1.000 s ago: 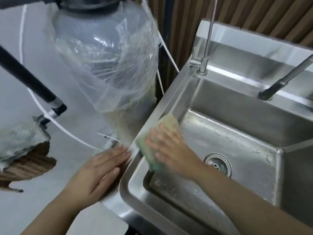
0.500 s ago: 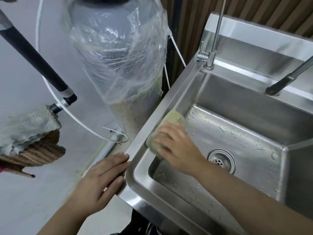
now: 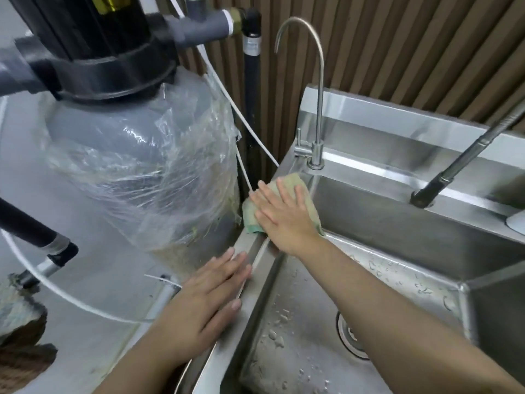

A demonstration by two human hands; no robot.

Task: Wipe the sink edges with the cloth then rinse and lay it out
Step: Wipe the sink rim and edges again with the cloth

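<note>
A yellow-green cloth [image 3: 305, 207] lies flat on the left rim of the stainless steel sink [image 3: 255, 248], near the back corner below the thin faucet. My right hand [image 3: 281, 217] presses down on the cloth with fingers spread and flat, covering most of it. My left hand [image 3: 207, 302] rests palm-down on the same left rim, closer to me, fingers together and holding nothing. The basin [image 3: 312, 322] is wet with scattered droplets, and part of the drain [image 3: 349, 336] shows beside my right forearm.
A thin gooseneck faucet [image 3: 316, 155] stands at the back left corner. A dark spray faucet [image 3: 460, 169] reaches in from the right. A grey tank wrapped in plastic [image 3: 147, 172] stands tight against the sink's left side, with white tubing [image 3: 250, 132] and a mop handle [image 3: 31, 228] nearby.
My right hand has slid the cloth along the left rim from the middle toward the back corner by the thin faucet. My left hand stays on the rim.
</note>
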